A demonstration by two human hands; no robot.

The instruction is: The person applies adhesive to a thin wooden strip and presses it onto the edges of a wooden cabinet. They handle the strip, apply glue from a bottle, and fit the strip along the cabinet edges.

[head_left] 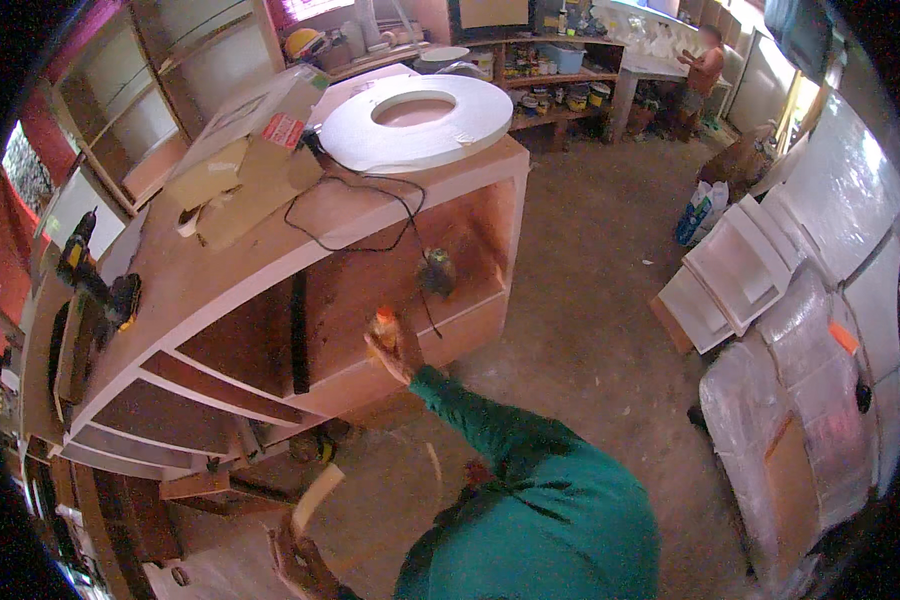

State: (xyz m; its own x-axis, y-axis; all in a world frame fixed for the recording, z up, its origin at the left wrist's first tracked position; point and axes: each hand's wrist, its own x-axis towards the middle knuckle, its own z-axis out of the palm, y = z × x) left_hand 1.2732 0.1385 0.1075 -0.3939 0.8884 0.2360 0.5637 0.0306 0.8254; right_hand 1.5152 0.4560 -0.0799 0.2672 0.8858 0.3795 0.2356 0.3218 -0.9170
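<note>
My right hand (pixel 398 359), at the end of a green sleeve, is closed around a small bottle (pixel 383 319) with an orange top and a yellowish body. It is in front of the open compartment of a large wooden cabinet (pixel 370 377). Low in the view, my left hand (pixel 298 562) is closed on the lower end of a pale, curved strip (pixel 319 497); its grip is partly in shadow. Inside the compartment, a dark, roundish object (pixel 436 272) stands near a hanging black cable (pixel 410 215); its kind is unclear.
On the cabinet top lie a large white roll of banding (pixel 485 110), a cardboard box (pixel 240 150) and a cordless drill (pixel 80 260). Wrapped panels (pixel 810 400) lean along the right side. Shelves with cans (pixel 540 95) stand at the back, where another person (pixel 705 75) is beside a table.
</note>
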